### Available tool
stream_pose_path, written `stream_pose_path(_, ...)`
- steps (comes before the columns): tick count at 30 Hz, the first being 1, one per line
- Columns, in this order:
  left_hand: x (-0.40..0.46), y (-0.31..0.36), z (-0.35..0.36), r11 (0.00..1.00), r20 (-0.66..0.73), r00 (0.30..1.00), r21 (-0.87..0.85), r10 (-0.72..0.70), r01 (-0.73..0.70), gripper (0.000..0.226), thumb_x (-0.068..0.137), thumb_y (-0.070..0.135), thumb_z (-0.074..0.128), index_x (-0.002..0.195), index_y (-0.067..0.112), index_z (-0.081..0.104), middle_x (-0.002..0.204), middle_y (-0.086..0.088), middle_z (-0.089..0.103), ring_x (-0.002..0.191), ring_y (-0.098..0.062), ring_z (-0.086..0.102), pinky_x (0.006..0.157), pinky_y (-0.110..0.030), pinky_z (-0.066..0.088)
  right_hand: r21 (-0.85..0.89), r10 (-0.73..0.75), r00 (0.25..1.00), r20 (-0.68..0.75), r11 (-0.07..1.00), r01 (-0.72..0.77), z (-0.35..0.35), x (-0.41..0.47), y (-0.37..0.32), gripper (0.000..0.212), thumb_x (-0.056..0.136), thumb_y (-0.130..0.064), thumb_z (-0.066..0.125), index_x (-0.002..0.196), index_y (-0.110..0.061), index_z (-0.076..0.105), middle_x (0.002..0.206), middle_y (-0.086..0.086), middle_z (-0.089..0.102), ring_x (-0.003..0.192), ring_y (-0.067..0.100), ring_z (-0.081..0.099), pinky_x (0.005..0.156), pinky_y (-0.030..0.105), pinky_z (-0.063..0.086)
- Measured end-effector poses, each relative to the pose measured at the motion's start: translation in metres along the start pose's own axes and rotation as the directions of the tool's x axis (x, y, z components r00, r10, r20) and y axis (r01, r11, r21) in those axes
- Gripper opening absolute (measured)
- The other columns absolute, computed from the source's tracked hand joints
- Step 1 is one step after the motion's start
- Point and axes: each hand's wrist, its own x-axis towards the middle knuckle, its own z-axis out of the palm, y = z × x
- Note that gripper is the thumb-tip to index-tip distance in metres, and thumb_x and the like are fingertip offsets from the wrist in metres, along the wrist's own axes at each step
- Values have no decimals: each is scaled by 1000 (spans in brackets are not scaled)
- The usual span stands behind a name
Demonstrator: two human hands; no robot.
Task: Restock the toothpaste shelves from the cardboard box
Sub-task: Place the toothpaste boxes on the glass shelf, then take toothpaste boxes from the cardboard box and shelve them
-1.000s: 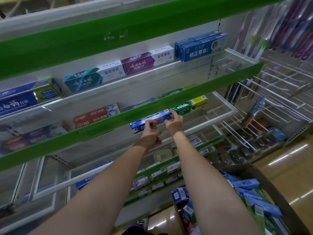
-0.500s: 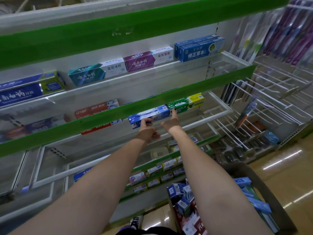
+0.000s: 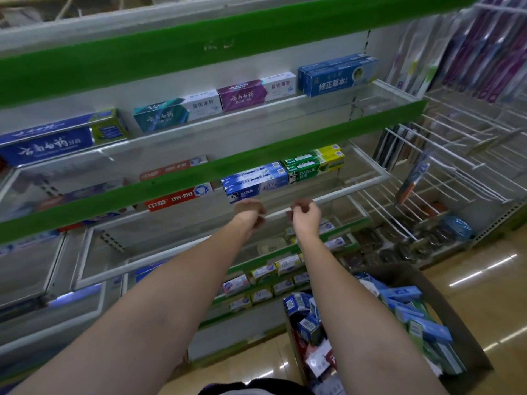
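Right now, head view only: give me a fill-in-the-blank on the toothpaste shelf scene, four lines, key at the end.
1. The blue Darlie boxes sit directly left of the ____ Darlie boxes.
2. The left hand and the right hand hold ____.
3. The cardboard box stands on the ____.
4. The shelf edge strips are coloured ____.

Missing words: green; nothing; floor; green

place: retail shop aisle | centre: tiered shelves (image 3: 285, 155) with green price rails – boxed toothpaste (image 3: 253, 181) faced outward | upper right: packaged toothbrushes (image 3: 484, 52) on wire hooks | lower right: stock-filled cardboard box (image 3: 456, 323) – on glossy tiled floor (image 3: 490, 280)
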Motion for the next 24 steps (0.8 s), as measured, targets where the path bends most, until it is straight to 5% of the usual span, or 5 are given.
stream_pose_path(5,-19,-26,4,992,123,992,125,20,-35,15,99,7,53,87,7,61,69,-10,61,40,-13,39,34,-16,25,-34,9,1000,-25,999,-10,-28,-33,31,10,102,-8,54,106,-8,63,97,8,68,77,18,66,72,30,52)
stream_pose_path(10,-48,-69,-5,956,203,979,280,33,-91,18,95,0,52,82,4,63,63,-11,61,36,-15,40,35,-18,28,-142,95,995,-16,985,-96,-44,-72,73,9,101,-14,56,97,-13,64,97,12,70,79,21,65,75,35,54)
stream_pose_path(16,-97,-155,-22,948,221,974,318,-49,-25,27,95,2,53,70,9,58,55,-9,58,27,-9,39,34,-14,27,-250,197,980,5,949,-189,-65,-146,128,20,98,-8,56,79,-14,63,71,9,64,68,25,58,68,41,52)
stream_pose_path(20,-130,-209,-18,936,258,960,353,-108,10,29,97,4,52,69,11,56,47,-2,58,32,-9,48,32,-15,29,-294,261,965,4,923,-248,-102,-205,159,20,98,-1,51,80,-7,59,62,8,56,46,11,52,45,22,41)
stream_pose_path(24,-159,-251,0,900,286,942,434,-173,33,23,96,9,53,75,12,60,70,-12,67,54,-23,59,44,-23,43,-328,292,955,-54,898,-293,-153,-235,186,25,97,-5,54,75,-13,61,76,14,64,65,22,59,64,35,51)
